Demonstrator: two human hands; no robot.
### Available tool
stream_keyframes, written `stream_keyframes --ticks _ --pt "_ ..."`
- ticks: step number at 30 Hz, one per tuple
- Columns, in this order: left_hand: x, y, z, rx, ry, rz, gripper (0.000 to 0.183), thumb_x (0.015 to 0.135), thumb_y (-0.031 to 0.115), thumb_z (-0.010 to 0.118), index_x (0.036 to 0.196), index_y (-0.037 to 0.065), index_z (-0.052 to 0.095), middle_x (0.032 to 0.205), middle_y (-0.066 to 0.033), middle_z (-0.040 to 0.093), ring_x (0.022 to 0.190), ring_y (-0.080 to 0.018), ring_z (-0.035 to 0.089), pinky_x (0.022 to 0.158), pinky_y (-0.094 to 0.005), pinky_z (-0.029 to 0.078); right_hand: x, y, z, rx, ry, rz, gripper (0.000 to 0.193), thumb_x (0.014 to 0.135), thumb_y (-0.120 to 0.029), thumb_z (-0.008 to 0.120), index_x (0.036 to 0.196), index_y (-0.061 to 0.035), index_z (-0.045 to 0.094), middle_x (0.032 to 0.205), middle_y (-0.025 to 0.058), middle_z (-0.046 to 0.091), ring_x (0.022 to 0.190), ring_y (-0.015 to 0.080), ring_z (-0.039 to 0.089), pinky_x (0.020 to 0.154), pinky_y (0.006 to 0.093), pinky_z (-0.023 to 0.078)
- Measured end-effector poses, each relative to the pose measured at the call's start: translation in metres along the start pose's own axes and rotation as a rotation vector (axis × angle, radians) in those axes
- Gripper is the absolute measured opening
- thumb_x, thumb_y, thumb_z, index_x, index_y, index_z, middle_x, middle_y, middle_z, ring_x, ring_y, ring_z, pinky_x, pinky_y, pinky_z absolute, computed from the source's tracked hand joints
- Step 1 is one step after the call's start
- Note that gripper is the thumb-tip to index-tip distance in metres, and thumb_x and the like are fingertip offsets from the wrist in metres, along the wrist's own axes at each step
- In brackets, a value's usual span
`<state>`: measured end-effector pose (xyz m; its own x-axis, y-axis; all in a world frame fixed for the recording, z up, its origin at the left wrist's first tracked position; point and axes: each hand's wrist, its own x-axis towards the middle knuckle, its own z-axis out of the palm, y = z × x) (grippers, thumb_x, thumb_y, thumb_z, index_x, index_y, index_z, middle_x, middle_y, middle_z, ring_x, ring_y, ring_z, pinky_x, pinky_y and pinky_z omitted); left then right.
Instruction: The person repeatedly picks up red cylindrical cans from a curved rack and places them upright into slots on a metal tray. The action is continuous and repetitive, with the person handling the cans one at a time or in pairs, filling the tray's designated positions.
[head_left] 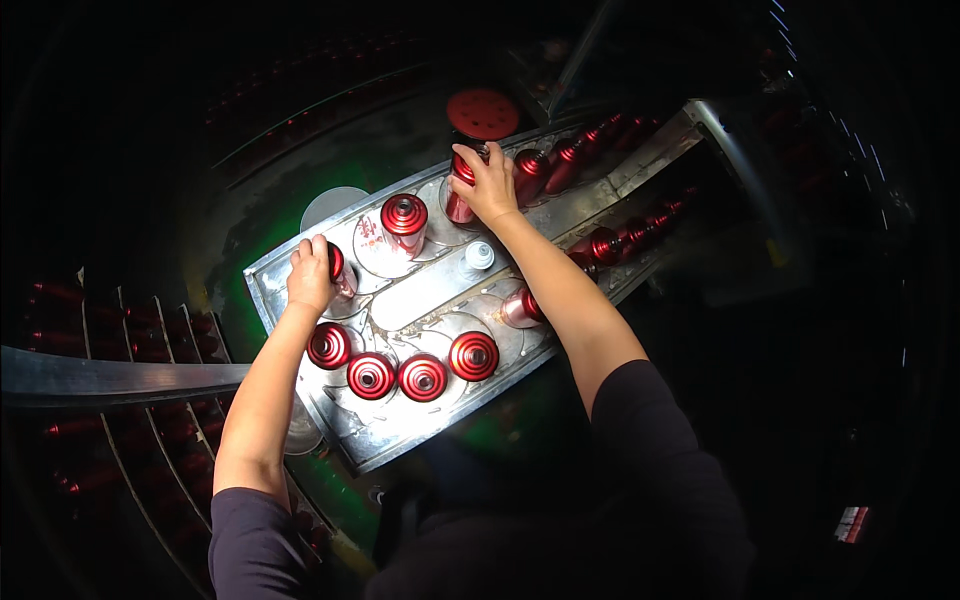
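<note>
Right hand (486,188): fingers closed round red canister (460,208). Left hand (311,278): fingers against second canister (344,281); cannot tell whether gripping. Upright canister (404,218) stands between both hands' fingers; risk: a sideways swing of either hand could topple it.

From here I see the left bottle (337,264) standing upright, shiny red on top, paler pink below. The right bottle (460,209), farther off, also looks upright, glossy red, partly covered around its top.
</note>
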<state>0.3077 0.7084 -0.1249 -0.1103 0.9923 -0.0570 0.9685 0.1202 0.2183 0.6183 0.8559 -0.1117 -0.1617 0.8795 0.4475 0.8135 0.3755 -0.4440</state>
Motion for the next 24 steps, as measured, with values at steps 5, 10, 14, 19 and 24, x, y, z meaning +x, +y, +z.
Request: stream_keyframes --ticks 5,10,14,19,24 --pt "-0.023 -0.015 -0.021 -0.089 -0.107 -0.089 0.097 0.054 0.017 0.096 0.130 0.009 0.038 0.134 -0.0212 0.050 0.122 -0.0473 0.050 0.098 -0.0521 0.051 -0.012 -0.011 0.046 -0.014 -0.074 -0.001 0.064 0.078 -0.027 0.081 0.137 -0.0332 0.057 0.148 0.0255 0.035 0.122 0.0507 0.043 0.102 0.0524 0.048" --pt "-0.075 0.001 -0.074 -0.455 0.187 -0.061 0.077 0.072 0.016 0.087 0.134 0.000 0.042 0.135 -0.0251 0.050 0.126 -0.0451 0.050 0.105 -0.0496 0.044 -0.029 -0.023 0.065 -0.033 -0.303 0.107 0.069 0.078 -0.020 0.080 0.141 -0.0322 0.054 0.154 0.0240 0.030 0.133 0.0474 0.037 0.107 0.0500 0.046" --pt "-0.154 0.016 -0.119 -0.652 0.322 -0.054 0.069 0.080 0.015 0.082 0.136 -0.002 0.044 0.138 -0.0265 0.049 0.131 -0.0419 0.049 0.109 -0.0456 0.040 -0.026 -0.047 0.058 0.010 -0.464 0.140 0.073 0.078 -0.020 0.080 0.143 -0.0378 0.051 0.161 0.0225 0.022 0.141 0.0467 0.030 0.112 0.0557 0.039" --pt "-0.274 0.021 -0.160 -0.745 0.330 -0.227 0.057 0.082 0.005 0.075 0.133 -0.001 0.051 0.141 -0.0216 0.052 0.129 -0.0316 0.053 0.108 -0.0415 0.042 -0.029 -0.095 0.015 -0.027 -0.481 0.126 0.067 0.081 -0.018 0.074 0.144 -0.0313 0.055 0.158 0.0295 0.028 0.141 0.0492 0.031 0.115 0.0523 0.036" --pt "-0.372 -0.008 -0.189 -0.912 0.180 -0.479 0.039 0.085 0.001 0.072 0.122 -0.005 0.061 0.121 -0.0127 0.065 0.111 -0.0182 0.062 0.095 -0.0311 0.052 -0.068 -0.146 -0.064 0.304 -0.218 -0.090 0.053 0.085 -0.014 0.070 0.137 -0.0121 0.061 0.136 0.0275 0.056 0.125 0.0431 0.055 0.107 0.0464 0.045"
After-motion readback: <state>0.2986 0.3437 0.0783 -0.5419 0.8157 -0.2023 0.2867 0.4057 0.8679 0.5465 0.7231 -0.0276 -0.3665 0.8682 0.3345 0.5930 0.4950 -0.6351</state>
